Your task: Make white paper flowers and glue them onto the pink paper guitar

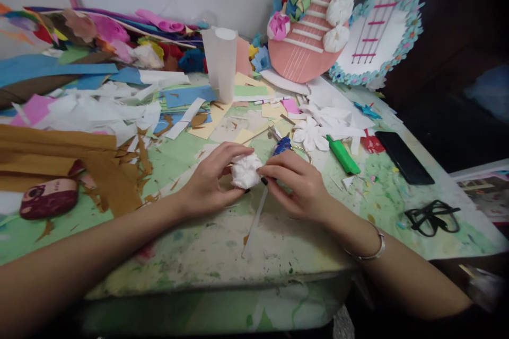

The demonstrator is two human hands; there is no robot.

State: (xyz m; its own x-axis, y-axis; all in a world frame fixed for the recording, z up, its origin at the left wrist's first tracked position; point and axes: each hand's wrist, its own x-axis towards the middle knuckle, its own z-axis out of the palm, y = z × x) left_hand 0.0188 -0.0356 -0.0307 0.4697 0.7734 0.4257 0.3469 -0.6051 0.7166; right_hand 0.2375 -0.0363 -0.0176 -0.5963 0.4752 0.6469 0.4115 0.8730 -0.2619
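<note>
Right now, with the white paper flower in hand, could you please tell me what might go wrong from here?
The left hand holds the white paper flower while fingers of the right hand work at its edge, so too firm a pinch could crush or tear the paper.
The glasses lie near the edge of the table, beyond the right forearm; a wide sweep of that arm might knock them off.

crinkly matt paper flower (247,172), kinda rough brown paper strips (113,185), smooth dark phone (403,158), shiny metal-looking bracelet (380,246), plasticky black glasses (426,220)
</note>
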